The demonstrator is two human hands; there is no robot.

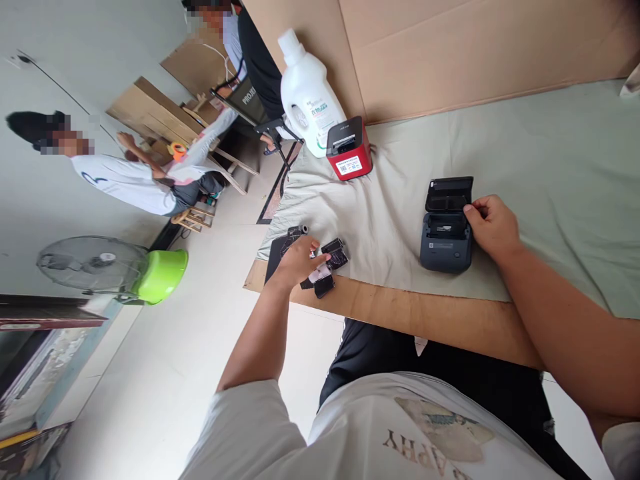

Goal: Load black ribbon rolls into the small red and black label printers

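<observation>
**Ana:** Pale green cloth (525,173) covers a wooden table (425,320), cardboard sheets standing along the far side, and the whole view is tipped over.

**Ben:** Right hand (493,227) first: it rests at the right edge of a small dark printer (445,243), fingertips touching the open lid (447,193). No closed grip there; it looks like a steadying touch, keeping the unit from sliding on the cloth.

**Ana:** And the paper bay faces up, lid swung to the far side, so the inside is reachable.

**Ben:** Left hand (299,259) is at the near left corner, fingers pinched on one of several small black parts (333,257) clustered by the table edge. Exactly which piece it grips, I cannot tell.

**Ana:** Those parts sit well apart from the dark printer, left of it.

**Ben:** Farther back, a red printer (349,150) stands just beside a white detergent bottle (307,93).

**Ana:** Off to the left, two other people sit near wooden stools, with a fan (90,263) and a green bucket (163,273) on the floor.
</observation>
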